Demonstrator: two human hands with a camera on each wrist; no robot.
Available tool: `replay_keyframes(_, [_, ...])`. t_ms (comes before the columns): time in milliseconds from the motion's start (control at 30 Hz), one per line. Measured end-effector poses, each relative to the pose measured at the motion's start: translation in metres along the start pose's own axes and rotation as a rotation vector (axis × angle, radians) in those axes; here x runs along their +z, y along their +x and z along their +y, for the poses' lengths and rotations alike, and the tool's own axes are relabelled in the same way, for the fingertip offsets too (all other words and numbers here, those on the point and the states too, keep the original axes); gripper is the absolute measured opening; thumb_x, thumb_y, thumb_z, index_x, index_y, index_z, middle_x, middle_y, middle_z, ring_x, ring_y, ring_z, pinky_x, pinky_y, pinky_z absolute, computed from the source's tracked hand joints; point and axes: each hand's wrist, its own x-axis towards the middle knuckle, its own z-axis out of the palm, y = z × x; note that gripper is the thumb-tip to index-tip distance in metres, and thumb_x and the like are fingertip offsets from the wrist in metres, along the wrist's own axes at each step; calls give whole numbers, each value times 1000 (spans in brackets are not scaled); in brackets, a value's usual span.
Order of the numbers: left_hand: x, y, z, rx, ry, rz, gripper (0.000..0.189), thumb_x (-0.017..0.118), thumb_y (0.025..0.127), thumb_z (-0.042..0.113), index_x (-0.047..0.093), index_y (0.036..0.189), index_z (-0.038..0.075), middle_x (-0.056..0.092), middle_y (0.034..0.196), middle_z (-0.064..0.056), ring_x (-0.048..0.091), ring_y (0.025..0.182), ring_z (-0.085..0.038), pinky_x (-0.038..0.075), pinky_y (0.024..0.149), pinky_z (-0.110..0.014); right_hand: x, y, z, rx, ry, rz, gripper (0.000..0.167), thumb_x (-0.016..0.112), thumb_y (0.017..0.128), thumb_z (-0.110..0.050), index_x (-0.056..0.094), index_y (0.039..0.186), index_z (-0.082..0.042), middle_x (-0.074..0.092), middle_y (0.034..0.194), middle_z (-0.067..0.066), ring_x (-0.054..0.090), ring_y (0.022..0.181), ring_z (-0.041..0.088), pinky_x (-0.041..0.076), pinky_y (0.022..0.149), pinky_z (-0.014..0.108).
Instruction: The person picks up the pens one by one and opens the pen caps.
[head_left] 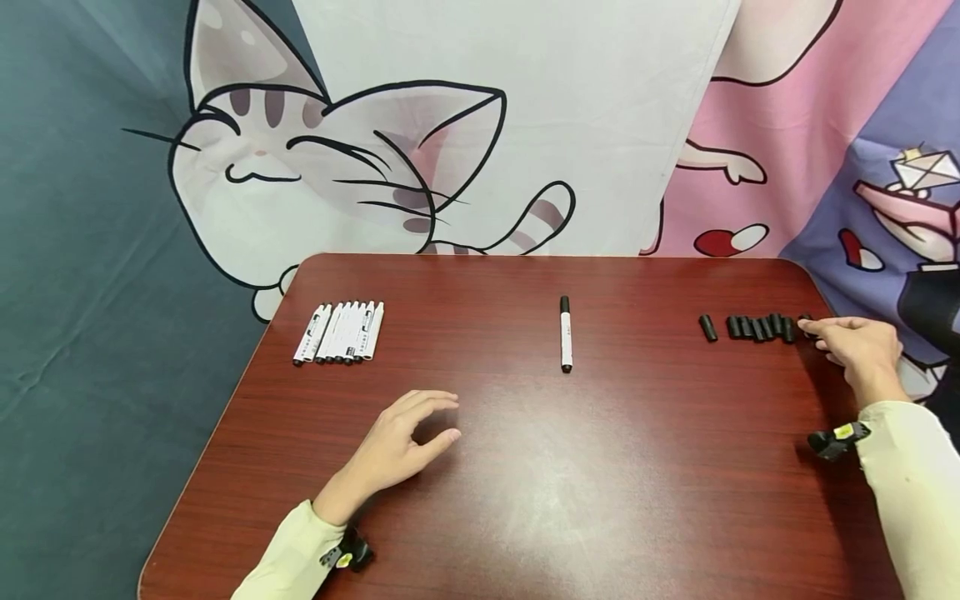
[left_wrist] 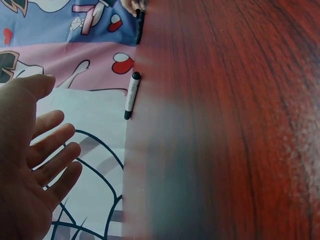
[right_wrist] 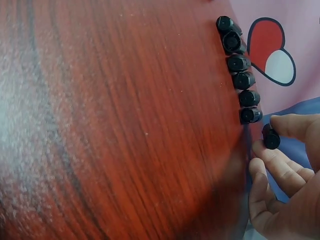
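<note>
My right hand (head_left: 861, 346) is at the table's right edge, at the right end of a row of black marker caps (head_left: 759, 327). In the right wrist view its thumb and fingers pinch one black cap (right_wrist: 271, 137), just beyond the last cap of the row (right_wrist: 250, 115). My left hand (head_left: 393, 442) hovers over the left part of the table, its fingers loosely extended and holding nothing. A whiteboard marker (head_left: 566, 337) with a white barrel and a black cap lies alone near the middle, beyond the left hand.
Several capless white markers (head_left: 341, 332) lie side by side at the back left of the brown wooden table (head_left: 487, 467). One black cap (head_left: 708, 327) lies a little left of the row. Behind the table hangs a printed cartoon cloth (head_left: 600, 108).
</note>
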Motion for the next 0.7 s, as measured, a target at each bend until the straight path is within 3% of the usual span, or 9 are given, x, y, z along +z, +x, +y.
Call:
replay_keyframes(300, [1,-1,-2,8,-17,17,32,78,92,25,70,122,16,68,127,-1,62,118,-17,51,98,-37,0,1,4,-14,16,-9,39,75,86,-55,62,50,-53,62,53,-25,59,53,-5,48,52,22])
replay_keyframes(567, [2,0,-3,11,-23,20,32,78,92,25,70,122,16,69,126,-4,62,118,-17,51,97,-37,0,3,7,-50,92,-35,35,74,90,-44,67,57,-48,66,57,-23,62,54,-4,50,51,20])
replay_keyframes(700, [3,1,-4,11,-22,17,33,78,92,25,70,122,16,68,127,-2,62,118,-16,51,98,-36,-3,1,7,-45,43,-4,38,72,91,-49,63,54,-50,64,57,-23,62,59,-2,49,56,19])
